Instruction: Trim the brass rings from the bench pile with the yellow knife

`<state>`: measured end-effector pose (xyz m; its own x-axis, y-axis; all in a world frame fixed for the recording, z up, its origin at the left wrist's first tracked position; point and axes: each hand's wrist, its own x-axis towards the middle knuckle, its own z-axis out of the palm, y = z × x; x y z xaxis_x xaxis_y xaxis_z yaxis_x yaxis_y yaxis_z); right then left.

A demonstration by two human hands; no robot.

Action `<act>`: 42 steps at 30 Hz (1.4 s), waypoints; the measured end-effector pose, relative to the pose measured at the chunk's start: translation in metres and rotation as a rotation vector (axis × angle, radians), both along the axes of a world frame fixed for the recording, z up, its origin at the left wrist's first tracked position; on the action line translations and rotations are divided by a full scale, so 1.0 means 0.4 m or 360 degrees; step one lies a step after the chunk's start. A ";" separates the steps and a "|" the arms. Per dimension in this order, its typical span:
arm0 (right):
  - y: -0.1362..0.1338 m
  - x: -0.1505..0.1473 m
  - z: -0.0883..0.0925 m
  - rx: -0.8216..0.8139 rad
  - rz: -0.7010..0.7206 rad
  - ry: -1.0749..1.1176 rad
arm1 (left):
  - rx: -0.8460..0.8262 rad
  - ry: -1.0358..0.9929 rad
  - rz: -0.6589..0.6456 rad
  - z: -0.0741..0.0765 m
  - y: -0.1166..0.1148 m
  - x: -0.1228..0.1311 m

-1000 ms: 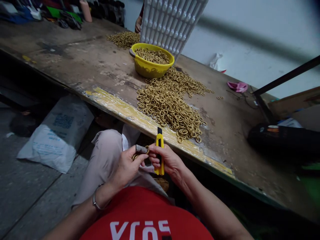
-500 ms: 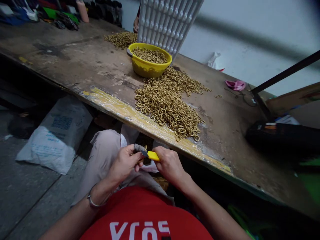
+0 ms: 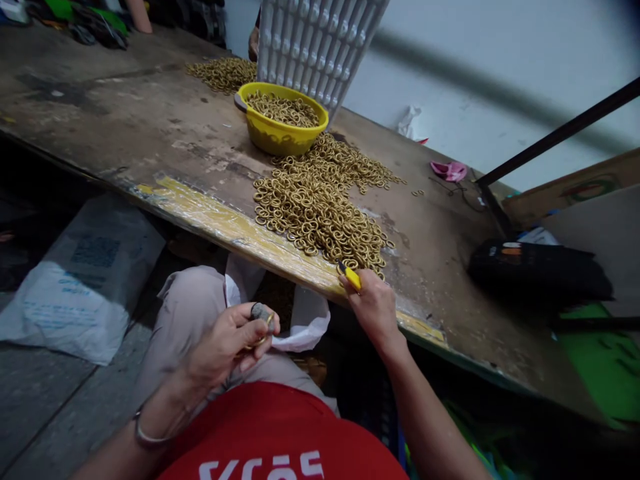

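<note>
A yellow-handled knife [image 3: 352, 277] with a dark blade is in my right hand [image 3: 374, 308], at the table's front edge beside a pile of gold-coloured rings [image 3: 320, 207]. Over my lap, my left hand [image 3: 235, 340] is closed around a few gold rings [image 3: 259, 341], partly hidden by the fingers. A grey wrap [image 3: 262, 312] covers one of its fingertips. An open white bag [image 3: 306, 327] lies below the table edge, between my hands.
A yellow basin [image 3: 285, 137] full of rings stands behind the pile. A grey ribbed panel [image 3: 315, 53] rises behind it, with another person's hand [image 3: 253, 45] by a farther ring pile [image 3: 223, 73]. A black bag [image 3: 540, 273] lies right, a white sack [image 3: 90, 280] on the floor left.
My right hand has moved away from my left, forward and right to the ring pile, carrying the knife. My left hand has drawn slightly back with its rings. The view has shifted right.
</note>
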<state>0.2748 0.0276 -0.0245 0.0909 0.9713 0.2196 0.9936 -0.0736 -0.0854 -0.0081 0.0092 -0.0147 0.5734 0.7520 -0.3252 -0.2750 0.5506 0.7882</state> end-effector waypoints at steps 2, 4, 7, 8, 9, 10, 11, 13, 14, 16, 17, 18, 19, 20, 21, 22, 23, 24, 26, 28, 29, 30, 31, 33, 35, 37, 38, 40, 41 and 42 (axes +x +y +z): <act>0.016 0.002 -0.014 -0.0066 -0.0054 -0.0014 | -0.0067 -0.0019 0.0103 -0.023 0.010 0.019; 0.030 -0.004 -0.026 -0.0159 -0.0105 -0.0017 | -0.0117 -0.0018 0.0198 -0.038 0.016 0.031; 0.045 -0.006 -0.027 -0.0246 -0.0149 0.0064 | -0.0175 -0.0120 0.0260 -0.043 0.020 0.031; 0.046 -0.007 -0.021 -0.0238 -0.0160 0.0149 | -0.0206 -0.0168 0.0254 -0.043 0.020 0.029; 0.045 -0.011 -0.012 -0.0216 -0.0157 0.0294 | -0.0243 -0.0212 0.0240 -0.044 0.019 0.026; 0.042 -0.018 -0.002 -0.0190 -0.0141 0.0507 | -0.0281 -0.0244 0.0218 -0.044 0.019 0.025; 0.036 -0.031 0.009 -0.0182 -0.0110 0.0779 | -0.0318 -0.0260 0.0201 -0.046 0.017 0.026; 0.018 -0.072 0.029 -0.0269 -0.0007 0.1410 | -0.0359 -0.0255 0.0190 -0.048 0.015 0.032; 0.006 -0.099 0.036 -0.0368 0.0045 0.1702 | -0.0363 -0.0245 0.0192 -0.048 0.013 0.037; -0.017 -0.156 0.041 -0.0533 0.0078 0.2112 | -0.0345 -0.0236 0.0196 -0.046 0.010 0.047; -0.028 -0.184 0.039 -0.0577 0.0080 0.2241 | -0.0329 -0.0244 0.0197 -0.043 0.009 0.051; -0.037 -0.209 0.036 -0.0587 0.0069 0.2340 | -0.0312 -0.0259 0.0200 -0.040 0.007 0.053; -0.046 -0.230 0.031 -0.0578 0.0057 0.2412 | -0.0296 -0.0273 0.0197 -0.036 0.006 0.053; -0.053 -0.248 0.026 -0.0560 0.0047 0.2467 | -0.0281 -0.0283 0.0193 -0.032 0.004 0.052; -0.059 -0.263 0.022 -0.0535 0.0033 0.2512 | -0.0270 -0.0290 0.0187 -0.028 0.002 0.050; -0.065 -0.274 0.019 -0.0515 0.0018 0.2548 | -0.0263 -0.0298 0.0185 -0.024 0.000 0.047; -0.069 -0.283 0.018 -0.0500 0.0006 0.2577 | -0.0258 -0.0305 0.0183 -0.021 -0.003 0.044; -0.074 -0.290 0.019 -0.0492 0.0001 0.2603 | -0.0256 -0.0312 0.0182 -0.017 -0.005 0.041; -0.081 -0.296 0.027 -0.0507 0.0035 0.2612 | -0.0259 -0.0329 0.0184 -0.011 -0.012 0.037; -0.087 -0.292 0.038 -0.0528 0.0165 0.2471 | -0.0260 -0.0321 0.0176 -0.007 -0.019 0.035; -0.090 -0.286 0.044 -0.0506 0.0266 0.2310 | -0.0256 -0.0299 0.0169 -0.005 -0.023 0.034; -0.092 -0.279 0.050 -0.0465 0.0381 0.2089 | -0.0243 -0.0266 0.0170 -0.004 -0.026 0.033; -0.095 -0.270 0.055 -0.0405 0.0503 0.1828 | -0.0219 -0.0223 0.0179 -0.003 -0.028 0.032; -0.099 -0.254 0.063 -0.0295 0.0695 0.1301 | -0.0138 -0.0135 0.0217 0.000 -0.030 0.030; -0.102 -0.242 0.068 -0.0292 0.0766 0.0903 | -0.0016 -0.0037 0.0245 0.003 -0.028 0.027; -0.103 -0.237 0.074 -0.0343 0.0741 0.0655 | 0.0113 0.0102 0.0254 0.008 -0.025 0.023; -0.103 -0.238 0.077 -0.0372 0.0715 0.0559 | 0.0175 0.0183 0.0257 0.011 -0.024 0.021; -0.100 -0.244 0.081 -0.0405 0.0688 0.0402 | 0.0291 0.0334 0.0260 0.016 -0.021 0.018; -0.099 -0.246 0.082 -0.0404 0.0685 0.0337 | 0.0340 0.0390 0.0250 0.017 -0.020 0.016; -0.096 -0.247 0.081 -0.0397 0.0694 0.0280 | 0.0381 0.0431 0.0231 0.019 -0.020 0.014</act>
<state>0.1758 -0.0108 0.0078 -0.3183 0.9480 -0.0050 0.9087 0.3036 -0.2864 -0.0024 0.0011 -0.0069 0.3726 0.8921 -0.2556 -0.1008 0.3127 0.9445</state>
